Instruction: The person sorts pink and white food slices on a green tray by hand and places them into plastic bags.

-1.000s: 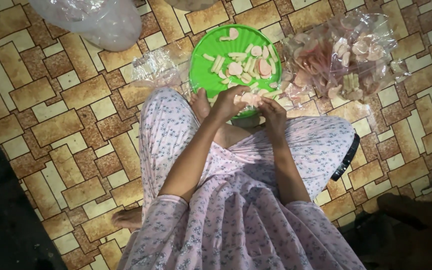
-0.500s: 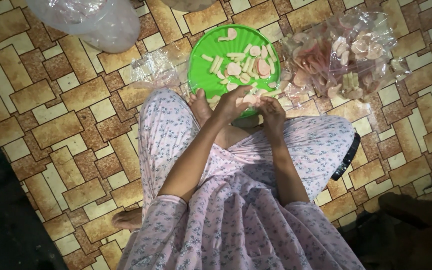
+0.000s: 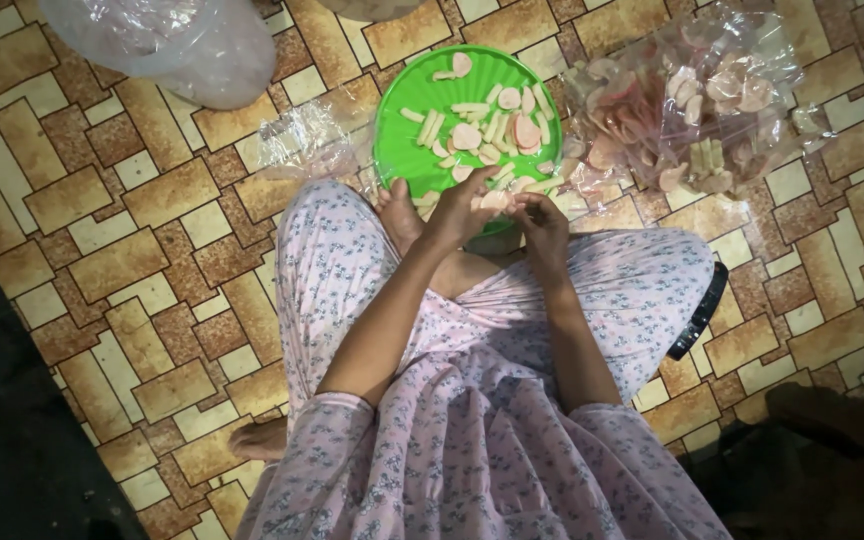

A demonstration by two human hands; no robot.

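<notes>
I note a patterned tile floor (image 3: 132, 250), brown and cream. A green ribbed plastic plate (image 3: 407, 135) holds pale strips and pinkish round slices (image 3: 472, 135). Just right of it, a clear plastic bag (image 3: 712, 100) holds more such pieces. A second, cloudy bag (image 3: 182, 45) lies upper left. Left hand (image 3: 457, 205) and right hand (image 3: 542, 220) meet at the plate's near rim; fingers curled around a pale piece (image 3: 495, 200) between them.

Floor (image 3: 102, 230): patterned tiles in tan, brown and cream with dark grout lines, evenly laid. Lighting is bright over the central floor area and falls off to deep shadow (image 3: 12, 450) along the lower left edge and lower right corner.
</notes>
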